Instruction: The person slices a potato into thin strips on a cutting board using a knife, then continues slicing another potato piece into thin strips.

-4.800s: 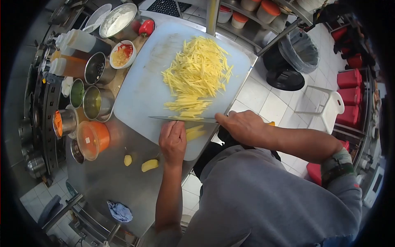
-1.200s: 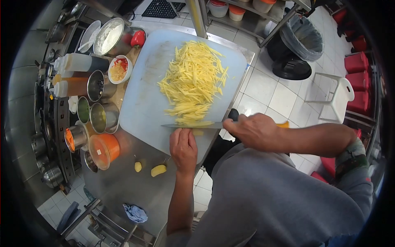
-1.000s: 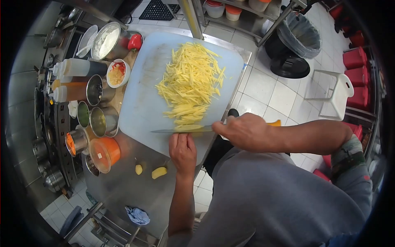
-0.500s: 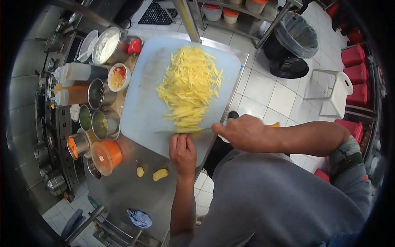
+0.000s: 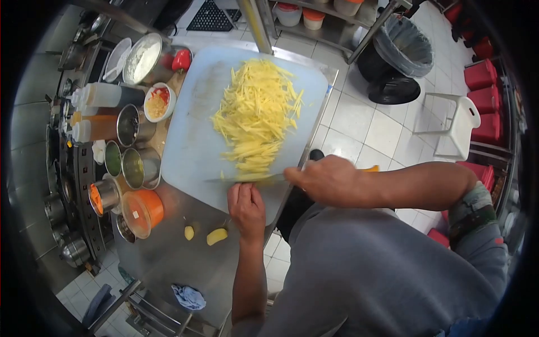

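Note:
A large heap of thin yellow strips [image 5: 255, 106] lies on the pale blue cutting board [image 5: 193, 140]. My right hand [image 5: 320, 177] is closed round the handle of a knife [image 5: 224, 180], whose blade reaches left across the near end of the heap. Just below the blade, my left hand [image 5: 246, 206] rests on the board with its fingers bent and pressed together; whatever lies under them is hidden. Two peeled yellow pieces, a small one [image 5: 189, 232] and a longer one [image 5: 217, 236], lie on the metal table [image 5: 163, 264] left of my left wrist.
Left of the board stand a bowl of white powder [image 5: 142, 59], a white bowl of chopped red and pale bits [image 5: 159, 103], squeeze bottles [image 5: 92, 130], metal pots [image 5: 135, 168] and an orange tub [image 5: 143, 212]. A blue cloth [image 5: 189, 297] lies at the table's near end.
The whole view has shifted slightly. Both hands keep nearly the same places, and the knife remains at the near end of the strips.

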Demonstrator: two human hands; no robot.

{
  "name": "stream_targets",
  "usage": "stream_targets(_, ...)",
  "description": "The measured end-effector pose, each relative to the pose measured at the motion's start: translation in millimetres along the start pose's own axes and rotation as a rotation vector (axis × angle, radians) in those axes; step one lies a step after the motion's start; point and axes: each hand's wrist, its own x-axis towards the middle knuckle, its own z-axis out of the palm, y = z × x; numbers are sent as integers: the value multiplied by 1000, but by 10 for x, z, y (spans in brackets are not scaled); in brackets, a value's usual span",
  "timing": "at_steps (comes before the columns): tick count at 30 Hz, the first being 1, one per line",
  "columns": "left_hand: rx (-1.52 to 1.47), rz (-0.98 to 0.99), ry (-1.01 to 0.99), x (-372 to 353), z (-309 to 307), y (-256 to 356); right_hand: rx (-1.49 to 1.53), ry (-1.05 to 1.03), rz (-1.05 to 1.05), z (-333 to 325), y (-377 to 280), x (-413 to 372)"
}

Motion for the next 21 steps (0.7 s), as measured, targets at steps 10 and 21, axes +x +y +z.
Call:
stream_targets(10, -23, -10, -4, -38, -27, 18, 89, -21, 24, 166, 3, -3)
stream_targets(21, 38, 20, 36, -15, -24, 13, 37, 24, -18, 162, -66, 97)
